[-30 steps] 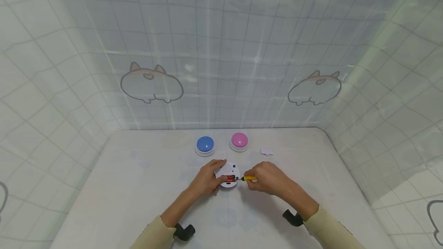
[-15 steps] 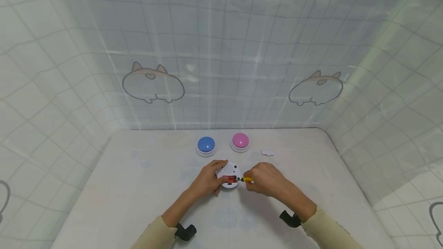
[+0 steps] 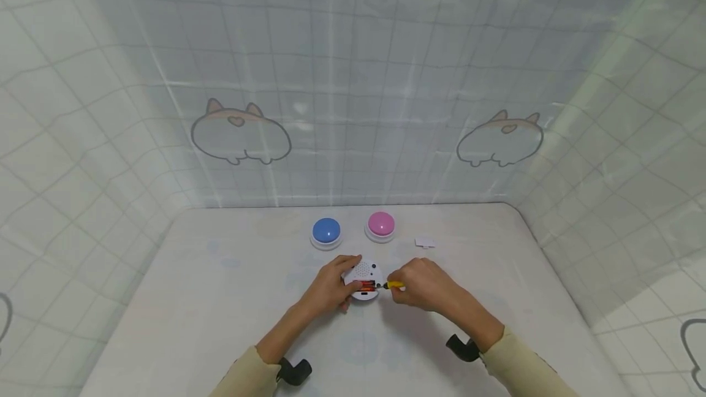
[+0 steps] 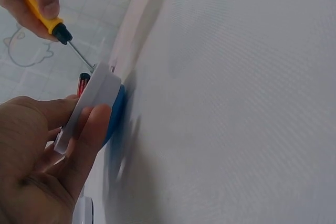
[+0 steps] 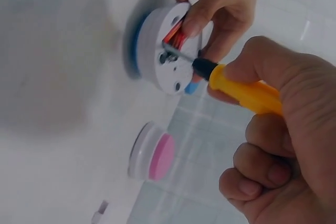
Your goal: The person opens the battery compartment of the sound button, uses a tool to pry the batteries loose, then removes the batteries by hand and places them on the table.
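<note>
Lower centre, we see the left hand (image 3: pixel 329 285) holding one round white device (image 3: pixel 365 270) | its red batteries (image 3: pixel 368 283) too small for us to count | right hand (image 3: pixel 426 285) gripping one yellow screwdriver (image 3: pixel 395 285), tip at the device | farther up: one blue button (image 3: pixel 326 230), one pink button (image 3: pixel 381 223), one white piece (image 3: pixel 424 242) rightmost

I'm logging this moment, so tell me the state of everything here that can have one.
White-backed push button: upside down, open, held in the left grip
Red batteries: set in its open back
Yellow-handled screwdriver: held in the right grip, tip near the batteries
Blue push button: upright, untouched
Pink push button: upright, untouched
White tabbed piece, probably battery cover: lying loose
</note>
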{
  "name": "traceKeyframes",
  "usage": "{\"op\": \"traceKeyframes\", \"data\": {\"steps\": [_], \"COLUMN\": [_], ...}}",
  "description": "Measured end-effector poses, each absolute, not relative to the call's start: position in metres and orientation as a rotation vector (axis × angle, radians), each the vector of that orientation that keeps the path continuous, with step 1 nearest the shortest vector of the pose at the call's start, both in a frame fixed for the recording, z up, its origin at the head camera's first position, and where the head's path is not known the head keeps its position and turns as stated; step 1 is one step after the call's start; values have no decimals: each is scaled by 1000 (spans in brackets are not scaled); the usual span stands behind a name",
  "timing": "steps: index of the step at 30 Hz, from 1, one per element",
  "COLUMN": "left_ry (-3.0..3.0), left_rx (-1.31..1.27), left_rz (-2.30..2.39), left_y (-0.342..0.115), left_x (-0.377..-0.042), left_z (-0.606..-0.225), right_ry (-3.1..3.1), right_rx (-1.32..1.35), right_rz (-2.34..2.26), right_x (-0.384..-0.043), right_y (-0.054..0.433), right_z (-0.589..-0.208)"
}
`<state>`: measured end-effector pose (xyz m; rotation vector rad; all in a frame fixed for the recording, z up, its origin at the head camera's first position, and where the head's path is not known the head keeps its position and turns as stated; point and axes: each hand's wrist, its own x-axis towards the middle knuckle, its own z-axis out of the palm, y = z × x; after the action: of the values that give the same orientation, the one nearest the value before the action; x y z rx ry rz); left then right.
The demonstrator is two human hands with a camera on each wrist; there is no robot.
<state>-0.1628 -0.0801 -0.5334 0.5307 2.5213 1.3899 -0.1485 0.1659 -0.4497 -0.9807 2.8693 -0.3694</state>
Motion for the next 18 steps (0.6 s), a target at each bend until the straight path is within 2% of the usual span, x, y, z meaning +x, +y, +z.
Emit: {"op": "traceKeyframes", "data": {"steps": [18], "left_ry": [2563], "left_rx": [531], "left_rz": [1376], "left_y": [-79], "left_x": [-163], "left_z": [-541], "right_ry": [2828], "right_rx": [-860], "right_rz": [-522], "right_x": [-149], "right_y": [179], "right_z": [-461]}}
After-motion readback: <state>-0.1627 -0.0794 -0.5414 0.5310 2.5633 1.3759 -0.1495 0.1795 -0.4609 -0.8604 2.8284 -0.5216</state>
